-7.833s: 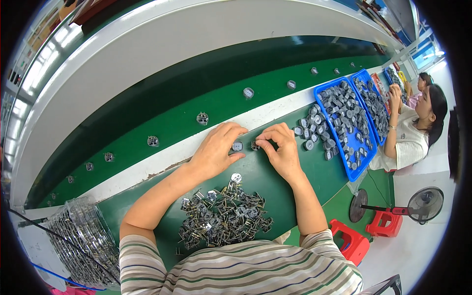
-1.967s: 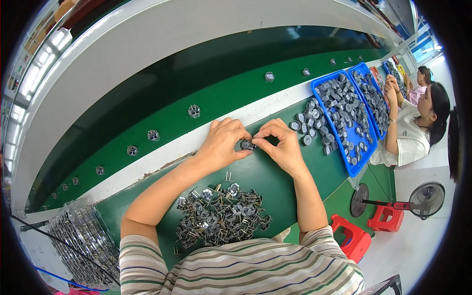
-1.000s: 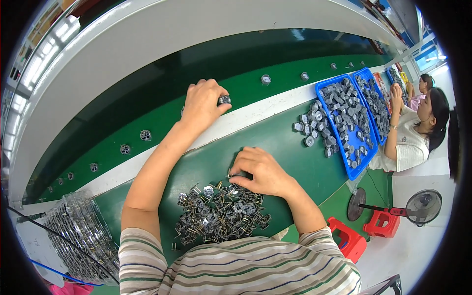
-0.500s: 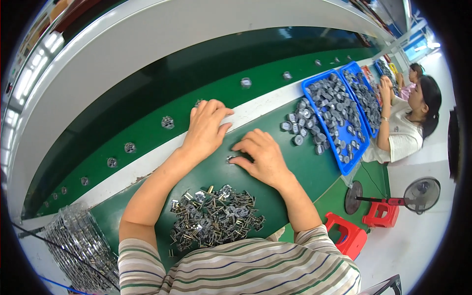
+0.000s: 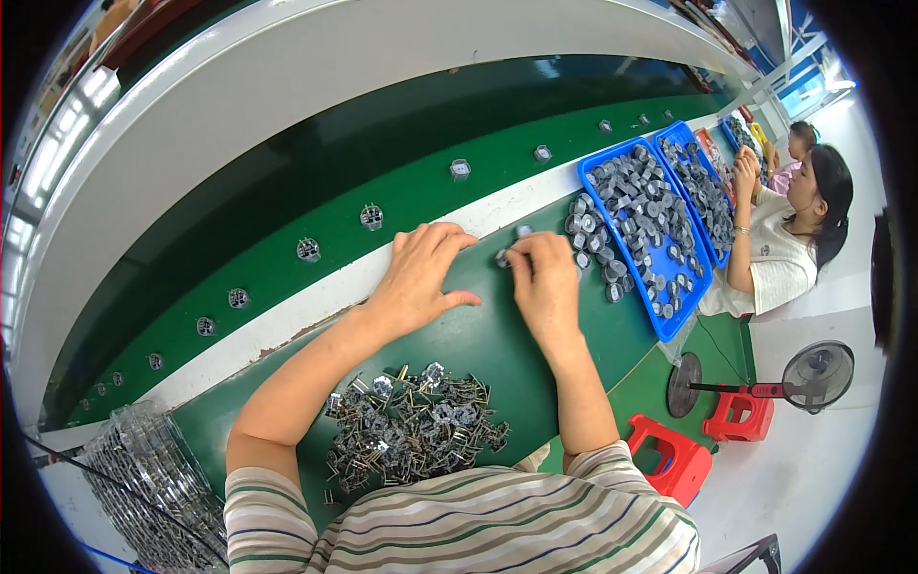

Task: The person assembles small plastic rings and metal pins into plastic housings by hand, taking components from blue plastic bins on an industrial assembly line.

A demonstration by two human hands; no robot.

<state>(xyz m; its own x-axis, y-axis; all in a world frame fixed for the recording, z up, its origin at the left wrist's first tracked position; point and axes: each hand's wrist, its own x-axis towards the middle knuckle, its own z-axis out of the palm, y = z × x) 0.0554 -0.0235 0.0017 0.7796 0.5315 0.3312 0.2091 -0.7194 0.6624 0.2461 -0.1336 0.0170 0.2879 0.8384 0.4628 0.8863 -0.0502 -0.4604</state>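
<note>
My left hand (image 5: 418,277) lies on the green bench top (image 5: 478,344) near the white strip, fingers spread and pointing right. My right hand (image 5: 543,279) pinches a small grey metal part (image 5: 503,256) at its fingertips, close to my left fingers. A second small grey part (image 5: 523,231) sits just beyond on the white strip. A heap of small metal parts with pins (image 5: 411,426) lies on the bench close to my chest.
Assembled round parts (image 5: 371,216) ride spaced out along the green conveyor belt (image 5: 287,230). Blue trays (image 5: 639,222) full of grey round parts stand to the right, with loose ones (image 5: 585,230) beside them. Stacked clear trays (image 5: 153,483) lie lower left. People sit at the right, by red stools and a fan.
My left hand came back from the conveyor to the bench. My right hand left the heap with a part and met the left hand near the white strip.
</note>
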